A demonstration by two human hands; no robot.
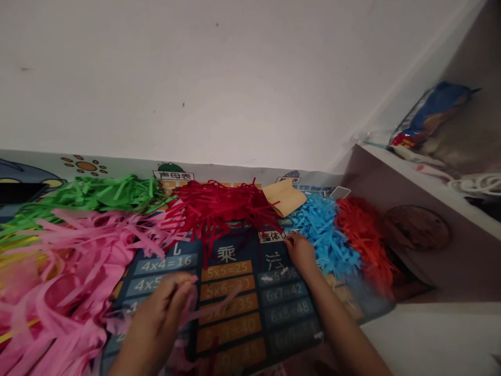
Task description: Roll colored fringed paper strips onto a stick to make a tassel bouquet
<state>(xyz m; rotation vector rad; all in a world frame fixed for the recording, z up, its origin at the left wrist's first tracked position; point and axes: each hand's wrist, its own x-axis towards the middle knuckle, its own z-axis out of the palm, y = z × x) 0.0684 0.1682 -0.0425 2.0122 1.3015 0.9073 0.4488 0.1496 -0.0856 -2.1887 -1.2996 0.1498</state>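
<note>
My left hand (166,303) is closed in a pinch on pink paper, low at the centre-left; blurred pink strips trail from it over the printed mat (230,308). A large heap of pink strips (90,261) lies to its left. My right hand (301,253) is at the centre-right with its fingers drawn together beside the blue strips (326,224); whatever its fingertips hold is too small to make out. Red strips (219,206) lie beyond and between both hands, near a folded tan paper (285,197). Green strips (105,193) rest at the back left.
Orange-red strips (366,240) lie right of the blue ones, against a brown box-like piece (422,224). Packets and a white cord (477,184) sit on the ledge at right. A white wall (235,89) rises behind the mat. A dark object (19,192) is at far left.
</note>
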